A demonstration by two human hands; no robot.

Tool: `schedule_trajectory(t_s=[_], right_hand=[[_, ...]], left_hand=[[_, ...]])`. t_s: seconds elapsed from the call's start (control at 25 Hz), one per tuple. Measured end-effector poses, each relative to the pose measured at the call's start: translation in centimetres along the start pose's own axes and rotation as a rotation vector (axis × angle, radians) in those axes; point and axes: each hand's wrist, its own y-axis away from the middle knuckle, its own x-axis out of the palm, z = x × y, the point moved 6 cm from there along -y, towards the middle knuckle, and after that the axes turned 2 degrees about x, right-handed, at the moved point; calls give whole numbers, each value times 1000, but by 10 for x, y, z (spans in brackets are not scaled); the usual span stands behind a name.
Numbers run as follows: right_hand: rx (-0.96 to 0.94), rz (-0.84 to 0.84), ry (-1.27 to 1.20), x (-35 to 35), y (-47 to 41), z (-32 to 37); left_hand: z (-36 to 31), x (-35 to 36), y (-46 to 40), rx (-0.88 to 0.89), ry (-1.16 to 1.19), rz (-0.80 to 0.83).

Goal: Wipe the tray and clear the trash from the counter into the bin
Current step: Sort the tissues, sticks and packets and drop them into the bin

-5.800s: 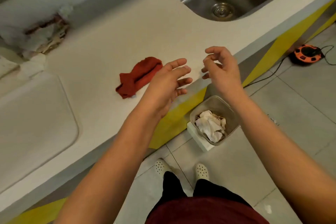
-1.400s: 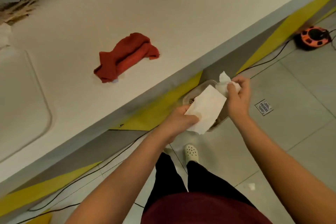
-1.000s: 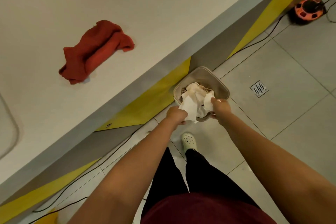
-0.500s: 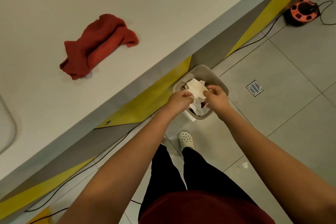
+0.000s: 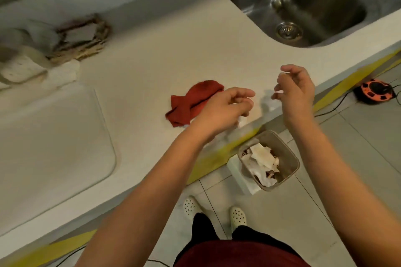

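The tray lies at nine o'clock on the bench; the soft red cloth, likely light, is best pinched mid-fold. The left hand and right hand hover half-open, grip empty. The bin at five o'clock holds crumpled paper.

A steel sink fills the upper right; an orange cable reel sits on the floor tiles — right edge, mid-frame.

Left hand covering the red cloth's near corner. Tray cut off at left edge. Blurred clutter behind (contents unclear). Sink cropped above.
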Motion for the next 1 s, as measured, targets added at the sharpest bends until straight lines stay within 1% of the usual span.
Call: schedule_trajectory(t_s=[0.12, 0.2, 0.36, 0.44, 0.64, 0.72, 0.8, 0.92, 1.0], right_hand=[[66, 182, 93, 70, 1, 16], [70, 294, 154, 117, 4, 25], [14, 465, 199, 210, 26, 38], [-36, 542, 275, 249, 40, 39], [-148, 658, 436, 327, 60, 29], [-214, 686, 541, 344, 59, 26], [-262, 725, 618, 367, 57, 27], [-350, 786, 739, 401, 51, 30], [-429, 839, 825, 419, 45, 29]], left_hand=[[-20, -77, 16, 34, 20, -192], [-26, -124, 27, 49, 29, -311], [-28, -221, 55, 94, 50, -547], [-24, -262, 67, 102, 69, -642], [4, -349, 89, 77, 20, -840], [15, -371, 90, 49, -16, -891], [21, -396, 87, 7, -100, -916], [27, -429, 79, -104, -329, -897], [37, -442, 73, -190, -442, -862]])
